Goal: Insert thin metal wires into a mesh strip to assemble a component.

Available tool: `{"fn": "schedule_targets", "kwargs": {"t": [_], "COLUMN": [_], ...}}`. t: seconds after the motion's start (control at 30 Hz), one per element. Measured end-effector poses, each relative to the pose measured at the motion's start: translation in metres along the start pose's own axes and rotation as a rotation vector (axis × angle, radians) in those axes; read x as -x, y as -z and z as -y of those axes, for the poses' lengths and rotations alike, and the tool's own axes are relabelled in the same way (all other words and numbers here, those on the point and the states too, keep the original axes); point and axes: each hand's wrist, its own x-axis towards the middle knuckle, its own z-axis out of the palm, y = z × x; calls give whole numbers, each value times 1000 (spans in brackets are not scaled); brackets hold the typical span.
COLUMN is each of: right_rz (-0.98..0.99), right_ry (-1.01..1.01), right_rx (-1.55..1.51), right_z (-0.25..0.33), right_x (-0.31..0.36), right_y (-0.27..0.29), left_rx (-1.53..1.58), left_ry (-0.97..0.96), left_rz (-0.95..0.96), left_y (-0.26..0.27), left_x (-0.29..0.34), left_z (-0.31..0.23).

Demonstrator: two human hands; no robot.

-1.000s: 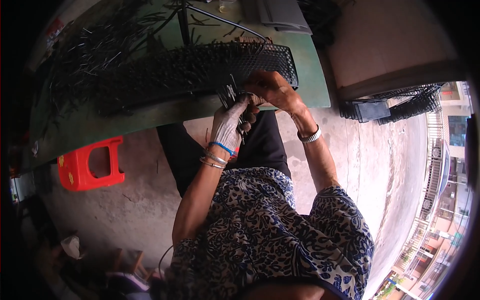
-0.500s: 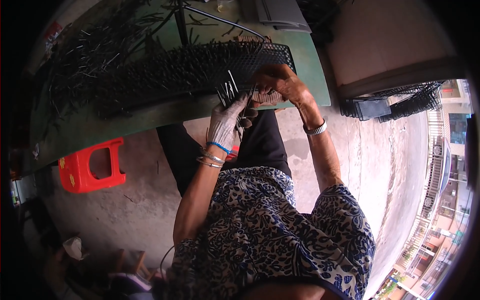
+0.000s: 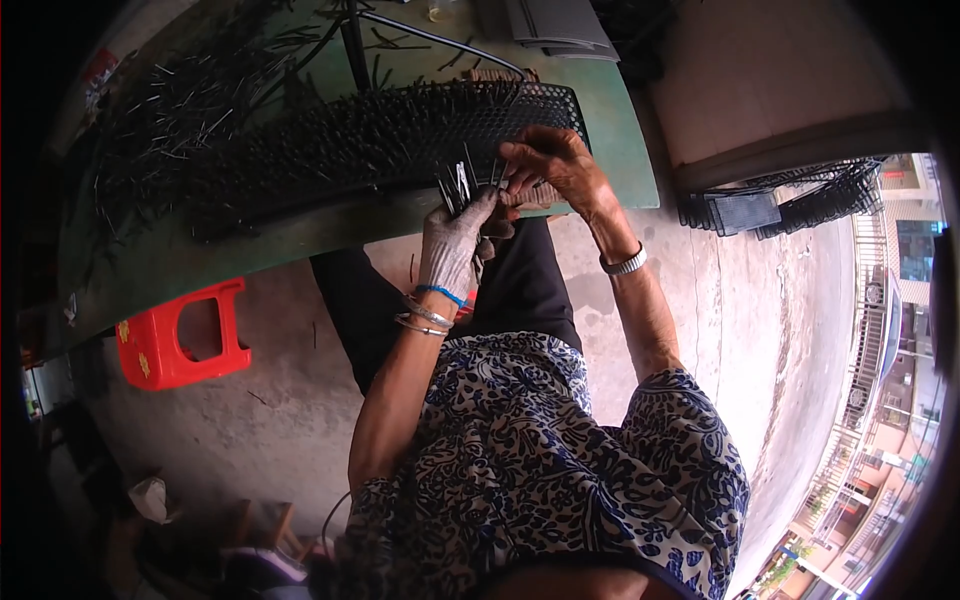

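My left hand (image 3: 452,245), in a whitish knit glove, is closed around a bundle of thin dark strips (image 3: 461,188); some catch the light at their upper ends. Close to its right, my bare right hand (image 3: 562,172) pinches with thumb and fingers around a thin dark strip (image 3: 495,168). Both hands are at the near side of a long black perforated panel (image 3: 548,104). Many dark strips (image 3: 370,132) stand up from its holes, densely at the middle and left; its right end shows bare holes. A ridged brownish block (image 3: 540,196) lies beneath my right hand.
The panel rests on a green table (image 3: 625,140). Loose dark strips (image 3: 185,110) are heaped at its left, with a metal frame (image 3: 440,38) behind and grey flat sheets (image 3: 560,25) at the back. A red stool (image 3: 150,345) stands below left; black mesh baskets (image 3: 820,205) sit right.
My right hand's fingers have shifted slightly left, nearer the bundle in my left hand. The left hand keeps its hold, and the view has moved slightly.
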Motion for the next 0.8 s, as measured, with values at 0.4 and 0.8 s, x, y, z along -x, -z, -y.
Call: {"fn": "schedule_targets", "kwargs": {"t": [0.4, 0.8], "right_rz": [27, -477], "right_ry": [-17, 525], "right_rx": [0, 326], "right_z": [-2, 3], "right_x": [0, -45], "right_y": [0, 3], "left_rx": [-23, 243], "left_ry": [-8, 120], "left_rz": [-34, 125], "left_y": [-2, 9], "left_x": [-2, -27], "left_z": [-1, 17]}}
